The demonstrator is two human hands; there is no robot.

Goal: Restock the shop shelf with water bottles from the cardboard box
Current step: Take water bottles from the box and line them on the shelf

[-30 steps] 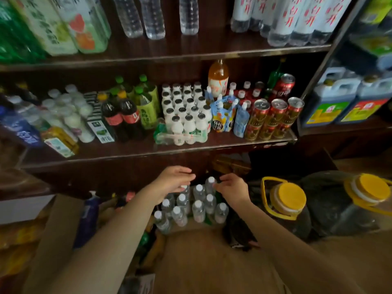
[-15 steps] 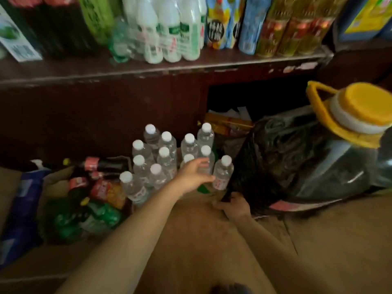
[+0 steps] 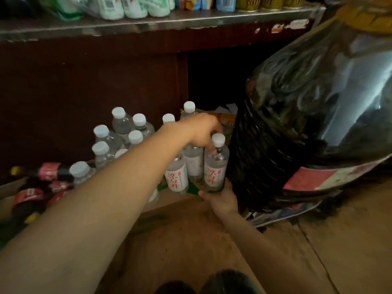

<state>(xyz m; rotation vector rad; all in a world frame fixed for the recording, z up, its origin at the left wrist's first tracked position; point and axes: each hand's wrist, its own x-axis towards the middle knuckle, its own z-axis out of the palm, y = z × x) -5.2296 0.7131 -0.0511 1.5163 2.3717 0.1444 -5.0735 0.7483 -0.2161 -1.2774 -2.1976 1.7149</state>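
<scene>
Shoes (image 3: 212, 282), dark and blurred, show at the near edge on a brown floor (image 3: 318, 240). From the near left a bare forearm runs up to the left hand (image 3: 201, 130), which reaches over a cluster of water bottles (image 3: 123, 132) standing with white caps in the middle of the scene. Its fingers curl down around the neck of the rightmost bottle (image 3: 215, 166), just under the white cap, so the hand grips that bottle from above. The right hand (image 3: 222, 198) comes in from the near right, lower down, and cups the base of the same bottle, thumb pointing left along its bottom edge; its fingers are hidden behind the bottle. This bottle stands upright, with a white label printed in red characters, and a second labelled bottle (image 3: 177, 177) stands just beside it on the left. Whether the bottles sit inside a cardboard box cannot be told; only a pale flap (image 3: 6, 187) shows at the far left edge. Left of the water bottles, dark cola bottles (image 3: 34, 187) with red labels lie on their sides. On the right, a black plastic bag (image 3: 286, 134) bulges, touching or nearly touching the gripped bottle. Farther off, a dark wooden panel (image 3: 95, 81) rises to a shelf edge (image 3: 169, 20), on which pale green bottles (image 3: 135, 7) stand.
</scene>
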